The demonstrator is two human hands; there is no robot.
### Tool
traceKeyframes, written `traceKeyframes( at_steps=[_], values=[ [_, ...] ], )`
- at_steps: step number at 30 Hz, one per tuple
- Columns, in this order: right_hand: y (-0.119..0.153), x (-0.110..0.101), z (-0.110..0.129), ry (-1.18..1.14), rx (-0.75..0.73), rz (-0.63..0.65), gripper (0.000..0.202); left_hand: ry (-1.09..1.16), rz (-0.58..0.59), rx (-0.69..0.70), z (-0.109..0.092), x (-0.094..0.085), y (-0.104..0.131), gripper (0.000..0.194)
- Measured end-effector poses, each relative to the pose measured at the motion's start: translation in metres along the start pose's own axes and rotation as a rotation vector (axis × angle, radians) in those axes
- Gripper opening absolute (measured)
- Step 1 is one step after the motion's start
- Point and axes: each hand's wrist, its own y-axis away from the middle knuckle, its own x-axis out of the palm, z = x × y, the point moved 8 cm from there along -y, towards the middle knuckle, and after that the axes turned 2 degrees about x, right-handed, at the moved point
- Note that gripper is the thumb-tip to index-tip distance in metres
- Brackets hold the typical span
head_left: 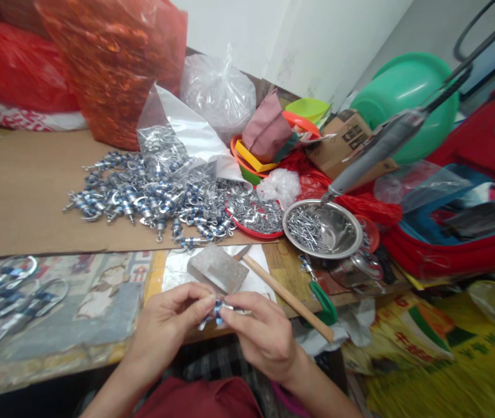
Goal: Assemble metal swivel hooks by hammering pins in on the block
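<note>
Between my two hands, over the table's front edge, is a small silver metal hook piece with a blue band (218,312). My left hand (173,316) pinches its left side with thumb and forefinger. From the right, the fingers of my right hand (265,331) close on the same piece and hide part of it. Just beyond my fingers a grey metal block (218,268) rests on white paper (175,267). A tool with a long wooden handle (291,299) lies slanting to the right of the block; its dark pointed end touches the paper.
A heap of blue-and-silver hook pieces (143,197) covers cardboard (25,186); larger hooks (7,296) lie left. Behind are a red tray of small metal parts (256,215) and a steel bowl of pins (347,235). A grey-handled tool (373,151) hangs over the bowl.
</note>
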Motion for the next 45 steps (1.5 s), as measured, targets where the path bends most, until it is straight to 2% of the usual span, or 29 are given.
traceKeyframes(
  at_steps=[4, 7, 9, 11, 12, 14, 16, 17, 20, 22, 24, 27, 31, 39, 42, 45],
  values=[
    [0.001, 0.003, -0.020, -0.178, 0.216, -0.091, 0.018, 0.092, -0.113, -0.095, 0.013, -0.001, 0.002, 0.018],
    [0.003, 0.007, -0.031, -0.215, 0.355, -0.113, 0.013, 0.199, -0.169, -0.136, 0.021, 0.003, 0.005, 0.038],
    [0.003, 0.008, -0.038, -0.223, 0.422, -0.071, 0.011, 0.266, -0.153, -0.131, 0.022, 0.008, 0.004, 0.056],
    [-0.004, 0.012, -0.047, -0.230, 0.440, 0.058, 0.009, 0.303, -0.157, -0.121, 0.023, 0.009, 0.002, 0.063],
    [-0.010, 0.013, -0.055, -0.199, 0.437, 0.123, 0.009, 0.312, -0.159, -0.125, 0.024, 0.008, 0.000, 0.062],
    [-0.025, 0.007, -0.081, 0.018, 0.435, 0.204, 0.012, 0.332, -0.158, -0.133, 0.026, 0.007, -0.004, 0.060],
    [-0.042, -0.005, -0.122, 0.436, 0.486, 0.214, 0.021, 0.357, -0.132, -0.133, 0.027, 0.008, -0.009, 0.059],
    [-0.049, -0.007, -0.142, 0.512, 0.512, 0.225, 0.026, 0.370, -0.114, -0.134, 0.026, 0.008, -0.010, 0.059],
    [-0.067, 0.001, -0.191, 0.620, 0.550, 0.306, 0.027, 0.390, -0.072, -0.133, 0.023, 0.010, -0.013, 0.057],
    [-0.073, 0.014, -0.210, 0.655, 0.546, 0.370, 0.025, 0.393, -0.052, -0.140, 0.021, 0.011, -0.013, 0.055],
    [-0.076, 0.023, -0.218, 0.674, 0.527, 0.412, 0.025, 0.399, -0.035, -0.152, 0.022, 0.012, -0.014, 0.055],
    [-0.077, 0.025, -0.223, 0.686, 0.511, 0.430, 0.029, 0.429, -0.018, -0.179, 0.028, 0.012, -0.016, 0.059],
    [-0.072, 0.008, -0.220, 0.675, 0.526, 0.382, 0.025, 0.479, -0.081, -0.185, 0.036, 0.007, -0.019, 0.066],
    [-0.054, -0.010, -0.181, 0.569, 0.476, 0.248, 0.027, 0.522, -0.116, -0.177, 0.037, 0.005, -0.019, 0.067],
    [-0.055, -0.006, -0.157, 0.511, 0.462, 0.220, 0.024, 0.516, -0.111, -0.172, 0.037, 0.005, -0.019, 0.066],
    [-0.052, 0.013, -0.109, 0.319, 0.352, 0.249, 0.018, 0.522, -0.115, -0.164, 0.036, 0.005, -0.019, 0.066]
  ],
)
